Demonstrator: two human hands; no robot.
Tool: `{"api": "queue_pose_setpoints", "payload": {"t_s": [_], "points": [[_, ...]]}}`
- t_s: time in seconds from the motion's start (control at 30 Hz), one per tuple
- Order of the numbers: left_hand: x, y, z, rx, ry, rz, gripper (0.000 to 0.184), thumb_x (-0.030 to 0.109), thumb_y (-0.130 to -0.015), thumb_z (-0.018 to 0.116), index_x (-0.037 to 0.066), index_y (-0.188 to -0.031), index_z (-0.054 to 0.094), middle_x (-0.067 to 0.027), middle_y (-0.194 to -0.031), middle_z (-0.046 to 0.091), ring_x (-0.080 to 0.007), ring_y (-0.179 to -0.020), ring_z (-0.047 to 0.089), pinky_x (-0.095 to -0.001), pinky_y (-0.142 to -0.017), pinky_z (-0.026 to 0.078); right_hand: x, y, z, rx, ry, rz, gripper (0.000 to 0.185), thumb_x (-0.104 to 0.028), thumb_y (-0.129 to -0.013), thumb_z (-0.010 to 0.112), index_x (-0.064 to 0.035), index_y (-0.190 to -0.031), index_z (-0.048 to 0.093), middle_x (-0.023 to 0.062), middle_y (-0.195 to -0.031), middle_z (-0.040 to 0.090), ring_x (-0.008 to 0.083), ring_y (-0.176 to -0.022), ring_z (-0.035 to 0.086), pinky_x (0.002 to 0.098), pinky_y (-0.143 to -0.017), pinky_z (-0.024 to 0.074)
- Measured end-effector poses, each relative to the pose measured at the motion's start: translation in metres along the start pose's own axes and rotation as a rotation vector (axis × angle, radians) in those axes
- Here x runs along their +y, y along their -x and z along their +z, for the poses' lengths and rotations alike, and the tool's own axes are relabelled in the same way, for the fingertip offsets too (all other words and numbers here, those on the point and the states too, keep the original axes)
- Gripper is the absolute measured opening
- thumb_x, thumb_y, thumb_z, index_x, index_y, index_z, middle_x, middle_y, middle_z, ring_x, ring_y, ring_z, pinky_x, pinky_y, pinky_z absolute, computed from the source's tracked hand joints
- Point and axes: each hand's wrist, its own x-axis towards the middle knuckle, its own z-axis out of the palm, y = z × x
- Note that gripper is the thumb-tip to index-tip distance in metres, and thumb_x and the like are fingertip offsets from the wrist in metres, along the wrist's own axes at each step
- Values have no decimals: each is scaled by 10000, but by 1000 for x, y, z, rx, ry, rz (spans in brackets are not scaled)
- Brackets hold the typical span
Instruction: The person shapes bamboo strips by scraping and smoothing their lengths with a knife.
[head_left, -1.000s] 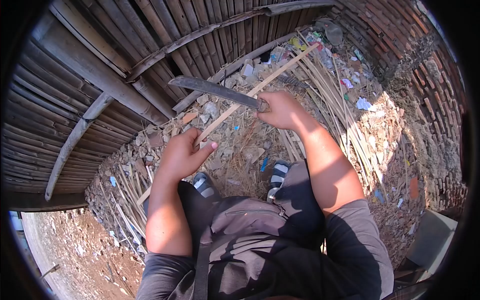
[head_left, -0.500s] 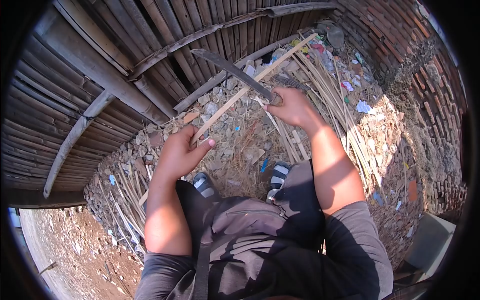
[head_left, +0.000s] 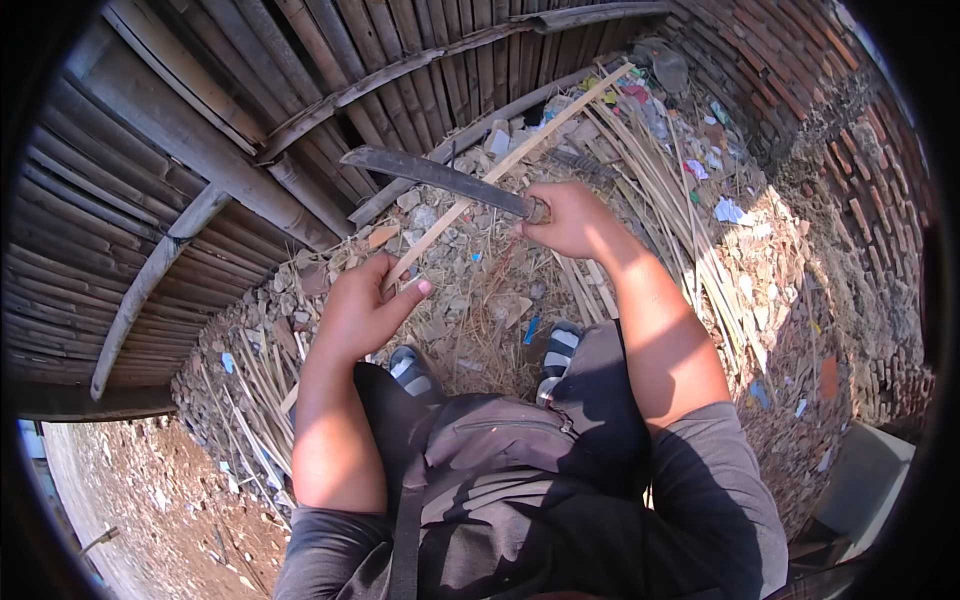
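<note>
Between the left fingers (head_left: 407, 299) and the right fingers (head_left: 546, 198) lies an open gap above the littered ground (head_left: 465, 320), bounded on the near side by the dark bag (head_left: 500, 440). Beyond this gap, the wooden strip (head_left: 546, 139) slants ahead and rightward from the left fingers, and the machete (head_left: 425, 172) crosses it, its blade reaching left from the right fingers; together they bar the straight way forward. Farther ahead stands the bamboo wall (head_left: 450, 60), which also limits room left of the left fingers. Right of the right fingers, there is room above the loose slats (head_left: 668, 205), up to the brick wall (head_left: 880, 220).
</note>
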Motion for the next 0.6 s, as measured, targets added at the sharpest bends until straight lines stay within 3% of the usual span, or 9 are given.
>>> {"api": "queue_pose_setpoints", "payload": {"t_s": [0.17,0.6], "points": [[-2,1,0,16,-2,-9,347,295,-918,827,-1,-1039,693,-21,-734,629,-95,-681,536,-303,-633,461,11,-2,-5,27,-74,168,462,-322,-860,799,-75,-1243,724,243,-1098,744,414,-1064,710,468,-932,558],[-2,0,3,-8,5,-12,327,290,-920,827,7,-1015,692,-16,-720,639,-95,-669,553,-304,-623,463,-7,-2,7,-98,8,-32,373,-333,-859,802,-105,-1144,726,199,-1021,741,422,-1010,703,492,-877,555]]}}
